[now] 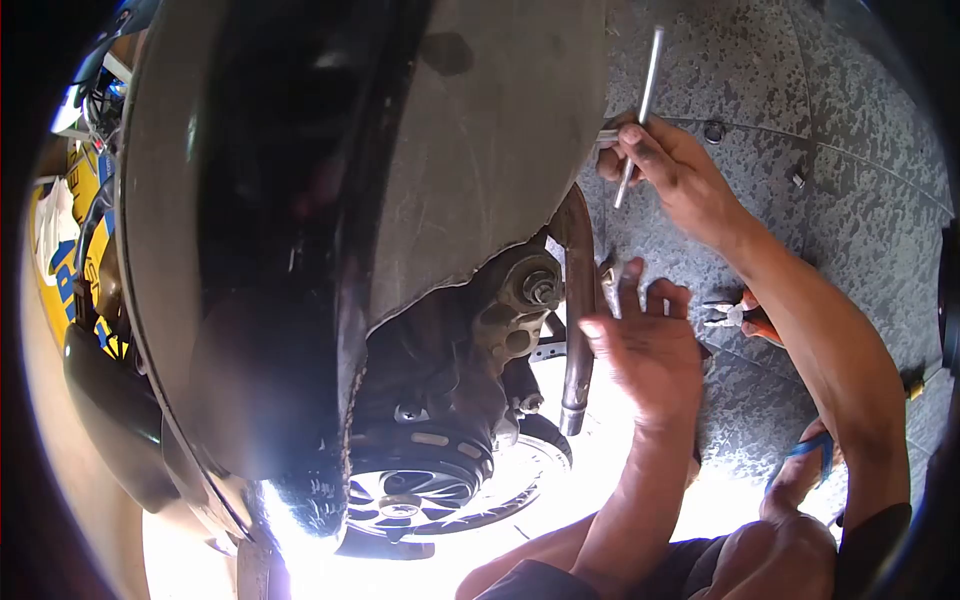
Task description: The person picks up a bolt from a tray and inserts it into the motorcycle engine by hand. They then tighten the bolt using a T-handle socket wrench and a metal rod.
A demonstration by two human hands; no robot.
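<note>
My right hand (668, 160) grips a metal T-handle wrench (640, 100) at the upper right, its shaft reaching in behind the grey body panel (480, 130) of a scooter. My left hand (645, 345) is lower down, fingers spread and empty, close to the rusty exhaust pipe (578, 300). Left of that hand lies the exposed engine casing with a hex nut (540, 288). The rear wheel (440, 490) sits below in bright glare.
Pliers with orange handles (738, 316) lie on the grey speckled tile floor (800, 200). Small nuts or washers (712, 130) rest on the tiles further up. My foot in a blue-strapped sandal (805, 465) is at the lower right. Yellow and blue bodywork (60, 250) shows at the left.
</note>
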